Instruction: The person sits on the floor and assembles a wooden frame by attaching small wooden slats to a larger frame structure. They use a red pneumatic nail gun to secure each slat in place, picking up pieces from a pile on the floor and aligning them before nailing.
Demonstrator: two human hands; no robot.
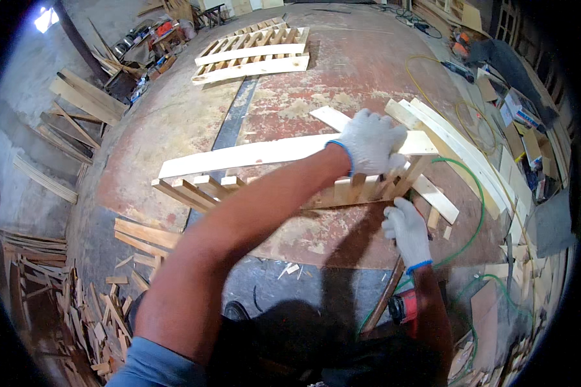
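A slatted frame of pale wood lies across the floor in front of me, with a long light plank [258,153] along its far top side and short crosspieces [190,193] under it. My left hand [369,138], in a white glove with a blue cuff, reaches over the frame. Its fingers are curled down over the plank near the right end; the tips are partly hidden. Closer to me, my right hand [408,229], gloved alike, is closed around the upper part of a brown wooden handle [386,297] beside the frame's near right corner. The handle's top end is mostly hidden.
A finished-looking slatted frame [252,57] lies farther off. Long boards [455,151] are stacked at right, beside a green hose [481,213]. By my right forearm is a red tool [403,306]. Wood offcuts [113,316] are heaped at lower left.
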